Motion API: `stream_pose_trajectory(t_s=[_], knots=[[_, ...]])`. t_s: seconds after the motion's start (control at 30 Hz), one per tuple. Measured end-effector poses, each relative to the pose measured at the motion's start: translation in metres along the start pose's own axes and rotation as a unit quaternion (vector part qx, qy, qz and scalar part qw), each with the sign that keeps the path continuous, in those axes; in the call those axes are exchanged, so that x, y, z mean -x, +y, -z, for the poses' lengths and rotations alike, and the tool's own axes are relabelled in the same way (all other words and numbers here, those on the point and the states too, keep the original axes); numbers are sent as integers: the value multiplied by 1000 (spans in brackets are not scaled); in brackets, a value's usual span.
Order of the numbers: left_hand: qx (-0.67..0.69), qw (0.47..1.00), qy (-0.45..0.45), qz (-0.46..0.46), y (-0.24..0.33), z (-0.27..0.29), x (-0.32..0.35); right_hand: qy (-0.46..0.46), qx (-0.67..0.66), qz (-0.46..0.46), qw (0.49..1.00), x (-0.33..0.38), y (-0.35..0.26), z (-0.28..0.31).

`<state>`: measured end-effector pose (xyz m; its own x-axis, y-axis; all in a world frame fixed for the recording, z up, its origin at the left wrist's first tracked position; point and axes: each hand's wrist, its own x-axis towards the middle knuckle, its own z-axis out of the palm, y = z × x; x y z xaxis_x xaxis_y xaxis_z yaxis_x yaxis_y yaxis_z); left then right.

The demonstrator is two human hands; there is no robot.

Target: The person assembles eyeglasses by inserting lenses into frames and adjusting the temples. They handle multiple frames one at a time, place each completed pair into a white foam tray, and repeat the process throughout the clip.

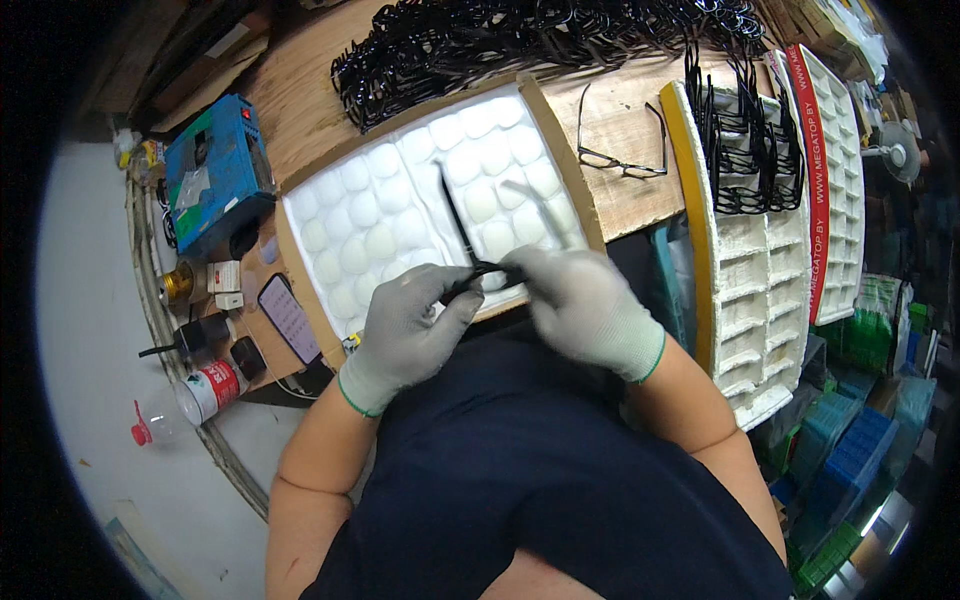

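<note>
My left hand [400, 325], in a grey knit glove with a green cuff edge, is closed with thumb and fingers pinching a pair of black glasses [462, 225]. Gloved the same way, my right hand [590, 310] is closed on the other side of the frame, somewhat blurred by motion. One thin black temple points away from me over a shallow cardboard box [290, 250]. Rows of pale, rounded, lens-like pieces [375, 240] lie in that box on white lining. My fingers hide most of the glasses' front.
A heap of black glasses frames [520, 50] spans the table's far side. One pair of glasses [625, 165] lies right of the box. Further right, more frames [750, 150] rest on a white compartment tray [745, 330]. Left are a blue device [215, 170], a phone [288, 318] and a bottle [205, 392].
</note>
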<state>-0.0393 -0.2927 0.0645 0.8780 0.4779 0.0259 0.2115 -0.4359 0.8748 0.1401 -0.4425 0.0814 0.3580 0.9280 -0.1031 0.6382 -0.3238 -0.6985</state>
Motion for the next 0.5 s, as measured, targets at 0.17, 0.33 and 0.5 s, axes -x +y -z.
stream_pose_trajectory(t_s=[0.17,0.33,0.5], knots=[[-54,962,225,146,-97,44,-103,156,333,-44,929,-34,126,21],[-167,920,145,324,-171,77,-193,106,358,-64,925,-59,182,14],[107,907,200,355,-191,97,-190,211,344,47,914,-78,124,3]])
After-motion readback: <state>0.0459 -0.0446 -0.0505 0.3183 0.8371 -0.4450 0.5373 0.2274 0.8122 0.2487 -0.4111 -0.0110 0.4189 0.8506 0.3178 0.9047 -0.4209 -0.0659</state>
